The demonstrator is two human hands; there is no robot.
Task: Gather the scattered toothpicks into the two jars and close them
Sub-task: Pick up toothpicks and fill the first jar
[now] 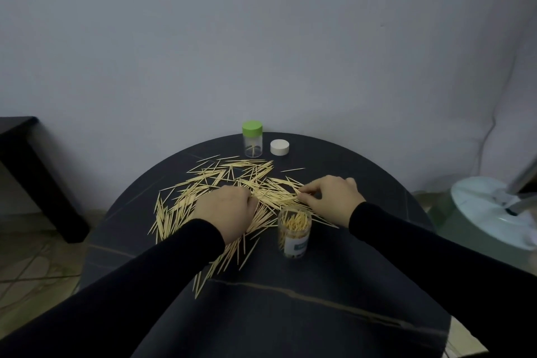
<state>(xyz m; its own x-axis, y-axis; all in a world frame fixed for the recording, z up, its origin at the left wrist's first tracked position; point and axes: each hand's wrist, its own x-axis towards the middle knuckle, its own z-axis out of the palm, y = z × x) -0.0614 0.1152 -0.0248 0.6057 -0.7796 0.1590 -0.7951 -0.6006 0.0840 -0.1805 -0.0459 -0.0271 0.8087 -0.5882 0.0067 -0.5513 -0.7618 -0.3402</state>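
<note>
Picks (pixel 220 183) spread mid-frame on counter (pixel 290 285). Right hand (pixel 331 197) grip pinched on a few; left hand (pixel 226 209) curled, grip unclear. Rake parallel, bundle tips-aligned, drop into open jar (pixel 294 231) w/o knocking it. Green jar (pixel 252 139) capped, near-empty; white lid (pixel 279 147) beside.

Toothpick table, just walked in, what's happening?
A person is gathering loose toothpicks off a dark round table. The right hand pinches a few; the left hand rests curled on the pile. The open jar nearby is mostly full, its white lid lying at the back beside a nearly empty green-capped jar.
</note>
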